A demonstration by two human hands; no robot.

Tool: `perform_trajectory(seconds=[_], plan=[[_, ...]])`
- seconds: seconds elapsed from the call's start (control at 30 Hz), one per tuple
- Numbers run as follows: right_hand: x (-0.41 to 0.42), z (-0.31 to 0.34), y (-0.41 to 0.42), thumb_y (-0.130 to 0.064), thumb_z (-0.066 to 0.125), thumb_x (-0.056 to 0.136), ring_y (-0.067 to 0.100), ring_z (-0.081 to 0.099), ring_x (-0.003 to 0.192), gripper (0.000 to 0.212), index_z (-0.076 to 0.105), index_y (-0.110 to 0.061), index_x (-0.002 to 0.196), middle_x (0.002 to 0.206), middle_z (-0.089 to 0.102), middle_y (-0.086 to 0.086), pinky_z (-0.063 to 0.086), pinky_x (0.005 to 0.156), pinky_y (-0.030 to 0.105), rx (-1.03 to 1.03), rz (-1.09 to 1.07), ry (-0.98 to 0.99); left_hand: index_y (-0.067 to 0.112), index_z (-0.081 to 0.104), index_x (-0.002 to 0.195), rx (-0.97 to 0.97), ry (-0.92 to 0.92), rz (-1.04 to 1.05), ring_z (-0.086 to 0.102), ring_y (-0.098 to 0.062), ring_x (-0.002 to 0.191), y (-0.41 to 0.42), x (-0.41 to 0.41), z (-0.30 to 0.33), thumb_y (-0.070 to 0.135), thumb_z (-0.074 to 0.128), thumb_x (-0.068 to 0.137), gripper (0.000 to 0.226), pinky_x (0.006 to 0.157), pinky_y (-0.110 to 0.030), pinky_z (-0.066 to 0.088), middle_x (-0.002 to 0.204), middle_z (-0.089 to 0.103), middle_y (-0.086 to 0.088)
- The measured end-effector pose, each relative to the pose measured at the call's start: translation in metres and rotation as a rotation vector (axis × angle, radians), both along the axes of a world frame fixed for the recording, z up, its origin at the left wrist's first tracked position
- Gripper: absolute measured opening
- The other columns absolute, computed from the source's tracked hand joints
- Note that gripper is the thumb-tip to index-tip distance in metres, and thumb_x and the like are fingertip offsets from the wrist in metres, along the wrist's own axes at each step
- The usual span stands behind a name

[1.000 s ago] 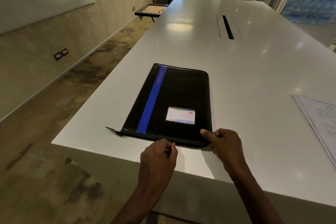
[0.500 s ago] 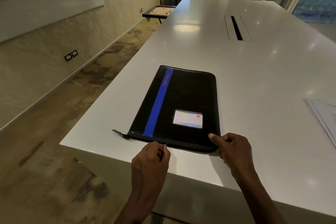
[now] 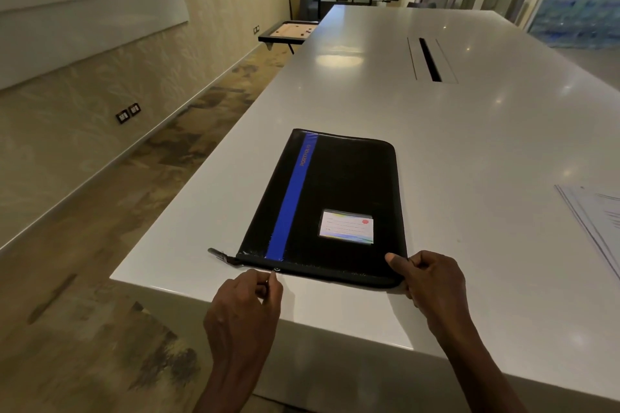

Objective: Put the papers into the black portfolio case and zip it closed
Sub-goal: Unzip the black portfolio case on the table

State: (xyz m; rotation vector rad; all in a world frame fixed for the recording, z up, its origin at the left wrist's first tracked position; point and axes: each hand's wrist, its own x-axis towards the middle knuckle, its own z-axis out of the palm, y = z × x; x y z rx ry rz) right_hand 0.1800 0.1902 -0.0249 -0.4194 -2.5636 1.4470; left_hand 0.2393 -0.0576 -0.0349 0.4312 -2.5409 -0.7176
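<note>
As the left hand [image 3: 246, 307] pinched the zipper pull [image 3: 273, 273] at the case's near edge, the slider had travelled leftward: a second earlier it sat about mid-edge, half a second ago nearer the blue stripe [image 3: 291, 198], and now it stood just below the stripe's foot, close to the zipper tail [image 3: 221, 255] protruding at the left corner. The black portfolio case [image 3: 335, 198] lay flat near the table [image 3: 469, 144] corner, position unchanged. The right hand [image 3: 432, 282] kept gripping the near right corner, thumb on top, fingers curled under the edge, bracing against the pull. At far right the papers [image 3: 600, 221] lay on the table, well apart from the case. Judgement: the case was likely being unzipped for loading; insertion not yet started.
</note>
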Motion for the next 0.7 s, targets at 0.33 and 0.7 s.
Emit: perform_trajectory(seconds=[0.33, 0.7], plan=[[0.001, 0.002, -0.001, -0.037, 0.077, 0.080, 0.023, 0.061, 0.053, 0.038, 0.063, -0.009, 0.058, 0.049, 0.062, 0.004, 0.055, 0.066, 0.041, 0.023, -0.002, -0.006, 0.013, 0.068, 0.074, -0.043, 0.074, 0.038, 0.058, -0.019, 0.058, -0.033, -0.002, -0.001, 0.015, 0.078, 0.076, 0.010, 0.051, -0.025, 0.042, 0.064, 0.066, -0.001], [0.002, 0.005, -0.003, -0.038, 0.077, 0.080, 0.027, 0.061, 0.054, 0.039, 0.063, -0.009, 0.057, 0.050, 0.063, 0.006, 0.056, 0.068, 0.046, 0.028, -0.007, -0.016, 0.014, 0.068, 0.074, -0.101, 0.137, 0.067, 0.050, -0.012, 0.059, -0.057, 0.001, -0.005, 0.016, 0.077, 0.077, 0.009, 0.052, -0.020, 0.032, 0.064, 0.066, -0.001]])
